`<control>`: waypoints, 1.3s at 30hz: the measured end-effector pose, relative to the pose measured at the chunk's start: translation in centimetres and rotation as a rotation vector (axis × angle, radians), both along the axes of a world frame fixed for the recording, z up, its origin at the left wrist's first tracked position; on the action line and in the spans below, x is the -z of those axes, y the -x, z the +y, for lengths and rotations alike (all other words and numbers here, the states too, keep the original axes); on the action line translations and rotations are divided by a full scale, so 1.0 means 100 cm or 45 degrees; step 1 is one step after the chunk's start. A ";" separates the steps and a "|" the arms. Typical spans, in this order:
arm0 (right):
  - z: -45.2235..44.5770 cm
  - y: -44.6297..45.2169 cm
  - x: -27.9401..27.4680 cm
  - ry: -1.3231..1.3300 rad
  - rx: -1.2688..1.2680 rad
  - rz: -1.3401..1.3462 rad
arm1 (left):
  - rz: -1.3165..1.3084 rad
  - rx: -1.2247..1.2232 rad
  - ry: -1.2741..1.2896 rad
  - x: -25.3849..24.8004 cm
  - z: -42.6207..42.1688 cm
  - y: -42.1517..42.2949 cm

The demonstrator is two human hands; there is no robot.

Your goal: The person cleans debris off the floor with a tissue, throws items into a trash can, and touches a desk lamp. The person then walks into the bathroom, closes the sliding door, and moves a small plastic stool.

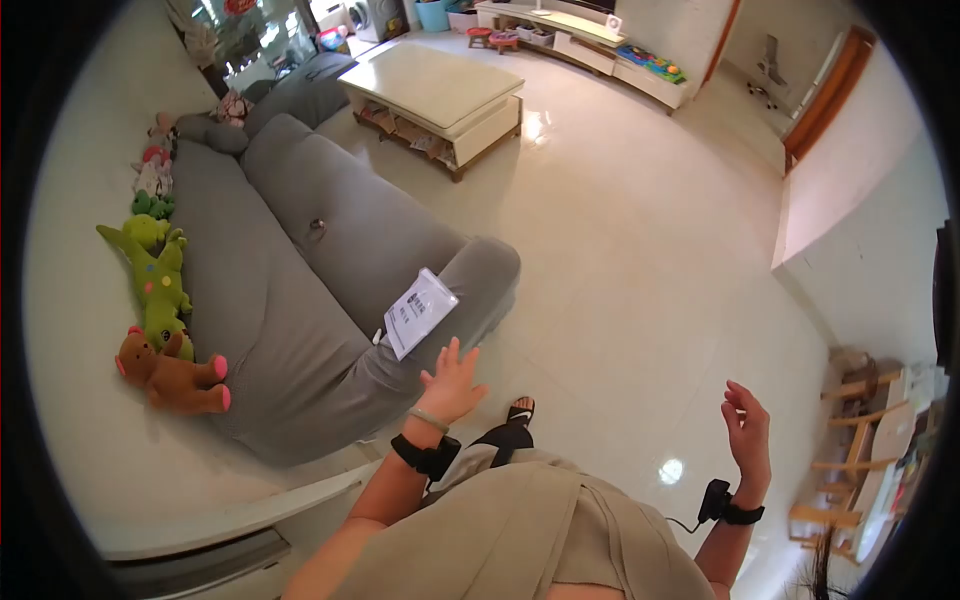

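Observation:
My left hand [453, 385] is stretched forward with its fingers spread and nothing in it. Just beyond its fingertips, a white printed booklet or packet [420, 312] lies on the arm of the grey sofa [350, 200]; the hand looks apart from it. A small white object [377, 337] rests beside the packet, too small to name. Off to the right, my right hand [747, 428] is raised over the floor, holding nothing, its fingers loosely bent and slightly apart. Each wrist wears a black strap with a small box.
Along the sofa's back lie a brown teddy bear [175, 378], a green plush dinosaur [158, 285] and other soft toys. Ahead stands a low cream coffee table [435, 85]. A long TV cabinet [580, 45] lines the far wall. Wooden chairs or frames [850, 450] stand at the right.

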State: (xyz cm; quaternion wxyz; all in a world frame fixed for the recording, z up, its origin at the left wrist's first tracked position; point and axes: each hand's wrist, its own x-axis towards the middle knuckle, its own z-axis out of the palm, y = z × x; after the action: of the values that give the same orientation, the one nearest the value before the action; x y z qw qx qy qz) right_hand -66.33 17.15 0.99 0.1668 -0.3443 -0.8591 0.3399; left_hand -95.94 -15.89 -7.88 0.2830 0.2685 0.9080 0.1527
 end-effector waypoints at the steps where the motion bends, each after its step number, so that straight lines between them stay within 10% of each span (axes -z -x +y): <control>1: 0.017 0.029 -0.011 -0.047 -0.090 0.037 | -0.010 -0.023 0.029 0.005 0.013 0.018; 14: 0.234 0.237 -0.049 -0.278 -0.211 0.266 | 0.027 0.019 0.094 0.035 0.207 0.179; 28: 0.511 0.490 -0.193 -0.859 -0.598 0.864 | 0.033 -0.351 0.230 -0.038 0.427 0.342; 31: 0.537 0.590 -0.253 -1.230 -0.906 1.208 | 0.018 -0.397 0.235 -0.012 0.446 0.384; 33: 0.555 0.639 -0.286 -0.690 -2.167 0.802 | 0.007 -0.392 0.239 -0.002 0.469 0.423; 39: 0.593 0.769 -0.287 -0.973 -1.751 1.188 | -0.014 -0.467 0.226 0.023 0.552 0.579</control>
State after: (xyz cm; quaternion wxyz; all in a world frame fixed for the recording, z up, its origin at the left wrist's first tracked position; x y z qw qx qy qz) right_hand -143.23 76.46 29.65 0.3606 0.4942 -0.7744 0.1614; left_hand -153.81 39.34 -10.14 0.2779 0.0716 0.9501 0.1224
